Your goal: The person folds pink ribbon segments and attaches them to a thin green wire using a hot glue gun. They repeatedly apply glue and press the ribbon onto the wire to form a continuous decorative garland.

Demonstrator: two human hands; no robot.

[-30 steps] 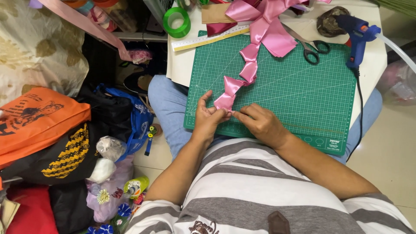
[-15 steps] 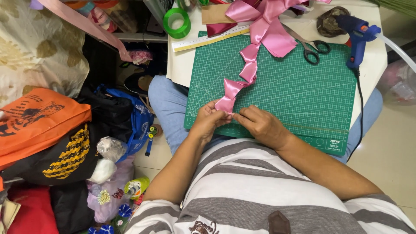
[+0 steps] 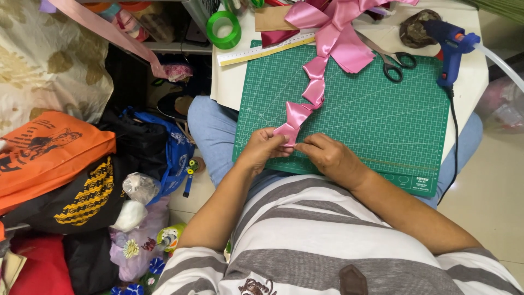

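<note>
A pink satin ribbon point(image 3: 315, 86), folded in zigzag pleats, runs from the top of a green cutting mat point(image 3: 376, 114) down to its near edge. My left hand point(image 3: 262, 148) and my right hand point(image 3: 326, 157) meet at the ribbon's near end, both pinching its last fold between fingertips. The rest of the ribbon bunches in wide loops at the far end of the mat.
Black-handled scissors point(image 3: 394, 61) and a blue glue gun point(image 3: 450, 46) with a black cord lie at the mat's far right. A ruler point(image 3: 262, 50), a green tape roll point(image 3: 225, 30) and brown card lie at the far left. Bags, an orange one point(image 3: 46, 155) among them, crowd the floor left.
My hands stay at the ribbon's near end; the fingers have shifted slightly together on the last fold. The ribbon's pleats look much the same.
</note>
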